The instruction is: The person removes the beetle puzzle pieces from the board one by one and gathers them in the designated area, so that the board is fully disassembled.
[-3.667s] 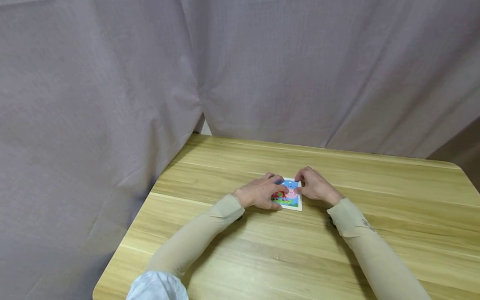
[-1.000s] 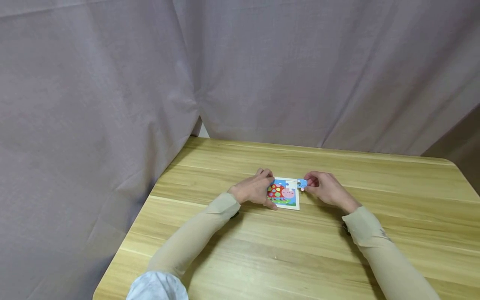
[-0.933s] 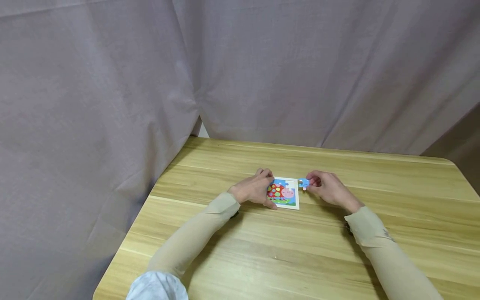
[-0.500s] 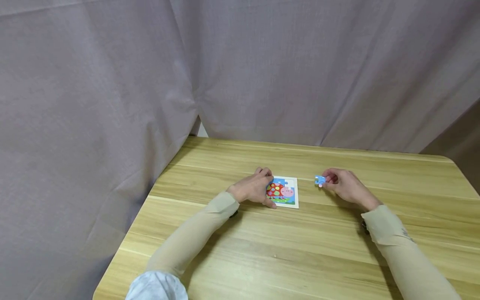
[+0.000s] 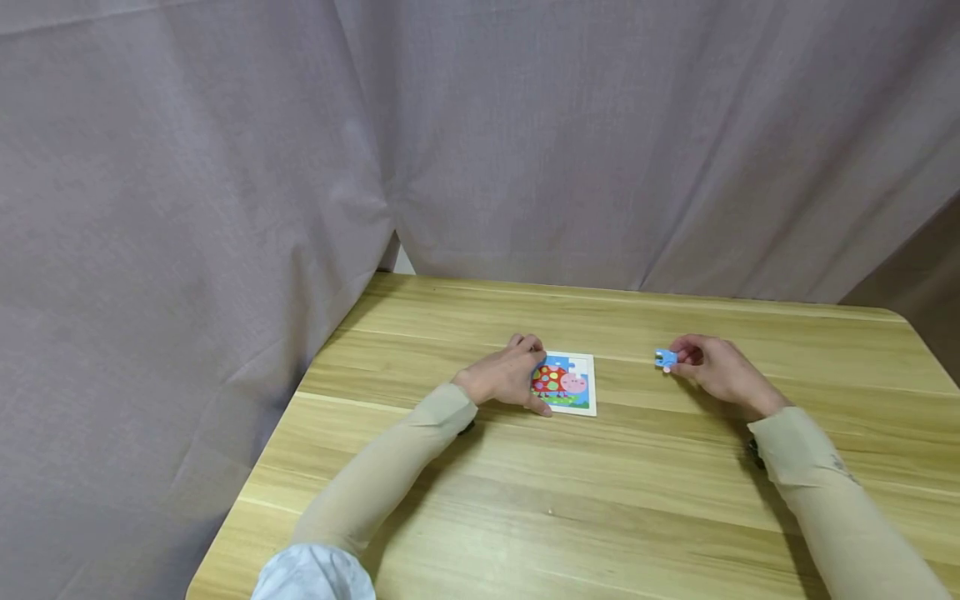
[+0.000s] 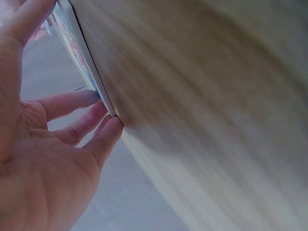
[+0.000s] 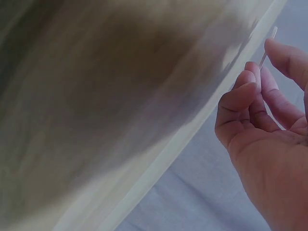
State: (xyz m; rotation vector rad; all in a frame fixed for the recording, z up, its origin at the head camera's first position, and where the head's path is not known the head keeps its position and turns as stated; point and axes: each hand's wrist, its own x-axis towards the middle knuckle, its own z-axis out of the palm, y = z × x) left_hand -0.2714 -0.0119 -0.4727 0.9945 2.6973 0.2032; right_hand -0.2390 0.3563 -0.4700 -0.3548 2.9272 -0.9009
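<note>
A small square jigsaw puzzle [image 5: 567,410] with a white frame lies on the table, showing a pink pig's face and a red spotted body. At its upper right corner a white gap shows where a piece is out. My left hand [image 5: 504,377] spans the puzzle's left side, thumb at the near edge and fingers at the far edge; in the left wrist view its fingertips [image 6: 111,126] are right at the board's edge. To the right, my right hand [image 5: 716,367] pinches a blue puzzle piece [image 5: 664,358] between thumb and fingers. The right wrist view shows that piece [image 7: 274,32] edge-on.
The wooden table [image 5: 555,508] extends round both hands, its back edge running along a grey curtain [image 5: 525,142]. More curtain hangs down on the left side, over the table's left edge.
My right hand has taken the blue puzzle piece out of the puzzle's upper right corner and carried it to the right. My left hand has drawn back leftward on the puzzle, uncovering more of it.
</note>
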